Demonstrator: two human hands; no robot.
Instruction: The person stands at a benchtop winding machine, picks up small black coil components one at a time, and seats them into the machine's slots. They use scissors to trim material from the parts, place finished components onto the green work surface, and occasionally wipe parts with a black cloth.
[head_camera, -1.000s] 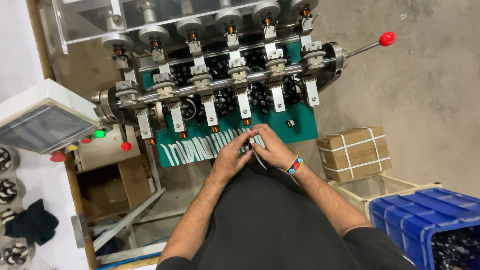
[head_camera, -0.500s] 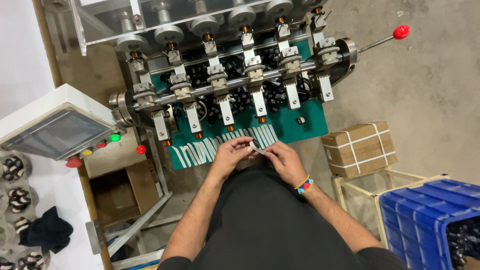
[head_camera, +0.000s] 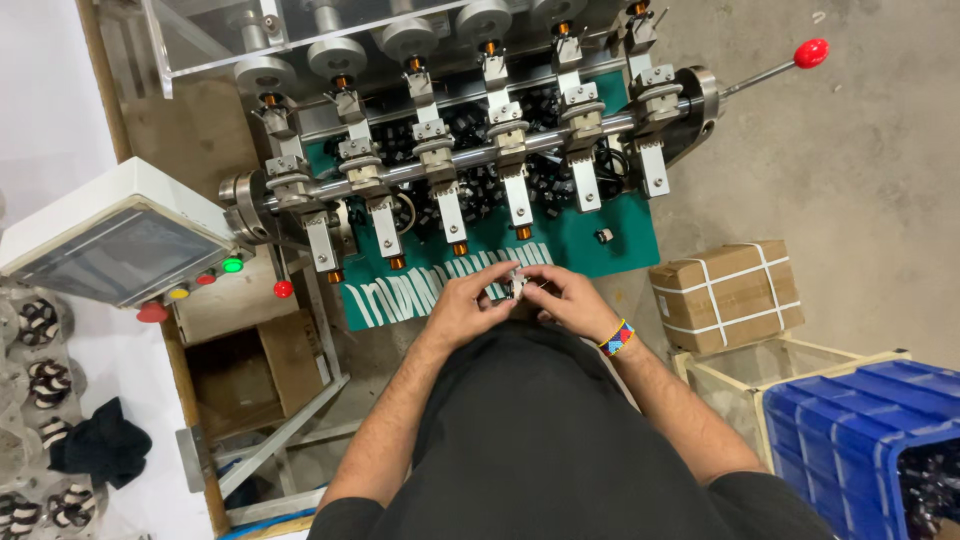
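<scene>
While your left hand (head_camera: 468, 305) and right hand (head_camera: 570, 298) meet at centre frame, both sets of fingers are pinched together on one small pale part (head_camera: 516, 284), held between them just above your lap, likely so each hand can steady an end. It hangs over the near edge of the green mat (head_camera: 610, 262), where a row of white strips (head_camera: 400, 296) lies within easy reach. Above, the winding machine (head_camera: 480, 150) fills the upper middle of the frame, its red-knobbed lever (head_camera: 808, 52) at upper right. Grey control box (head_camera: 110, 245) at left. Strapped cardboard box (head_camera: 727, 295) and blue crate (head_camera: 870, 440) sit on the concrete floor (head_camera: 860, 170) at right. The bench shows as a green-covered top.
</scene>
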